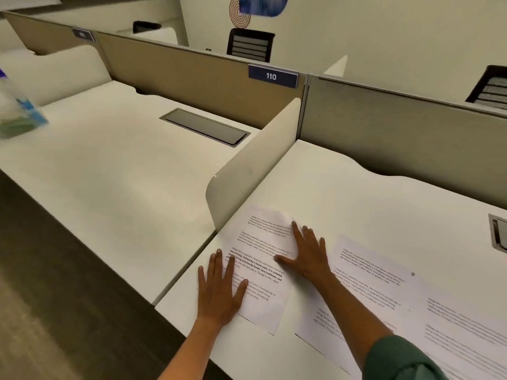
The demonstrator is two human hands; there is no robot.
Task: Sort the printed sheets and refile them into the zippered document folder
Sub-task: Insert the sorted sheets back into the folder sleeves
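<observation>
A printed sheet [260, 270] lies on the white desk [356, 204] beside the low divider. My left hand [219, 289] lies flat with spread fingers on the sheet's left edge. My right hand [308, 253] presses flat on the sheet's right side. To the right, a second printed sheet [365, 292] lies under my right forearm, and a third sheet [466, 333] overlaps it at the lower right. At the far left, a translucent zippered folder [16, 105] with blue and green contents stands blurred on the neighbouring desk.
A cream divider [255, 165] separates the two desks. Grey partition panels [397, 133] with a "110" sign [273, 76] run along the back. Cable hatches [205, 126] sit in each desk, one at the right edge [499, 233]. Black chairs [251, 45] stand behind.
</observation>
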